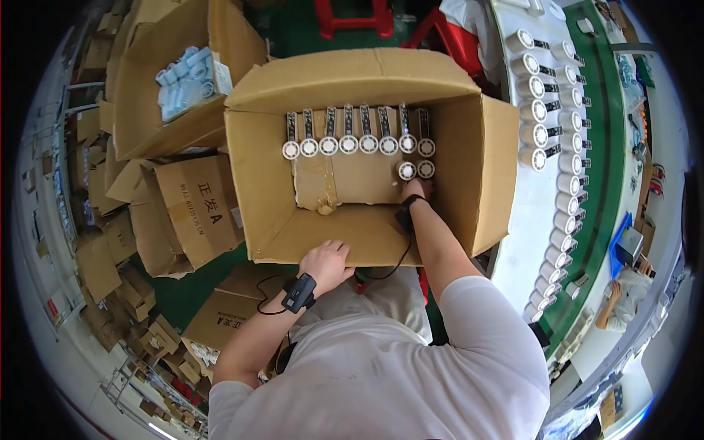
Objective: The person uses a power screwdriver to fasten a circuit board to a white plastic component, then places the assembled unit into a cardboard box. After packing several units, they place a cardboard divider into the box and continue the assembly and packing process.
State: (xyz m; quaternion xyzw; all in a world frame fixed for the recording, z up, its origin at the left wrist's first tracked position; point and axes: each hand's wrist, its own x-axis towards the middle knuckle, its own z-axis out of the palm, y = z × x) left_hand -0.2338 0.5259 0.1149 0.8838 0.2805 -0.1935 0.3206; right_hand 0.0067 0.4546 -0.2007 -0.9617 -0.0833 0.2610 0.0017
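A large open cardboard box [352,253] stands before me. Inside, a row of white round-faced pieces [347,144], each with a dark patterned strip, lies along the far side. Two more, a white round piece [406,171] and another beside it [426,169], sit nearer at the right. My right hand [415,189] reaches in and is closed at the left one of these two; its fingertips are partly hidden. My left hand [328,264] is closed over the box's near edge.
To the right, a white table [506,220] bears lines of similar white pieces [540,110], alongside a green strip [587,242]. An open carton [158,128] with bagged light-blue items [187,81] stands at the far left. Another carton [194,209] lies below it. Red stools [356,18] stand beyond.
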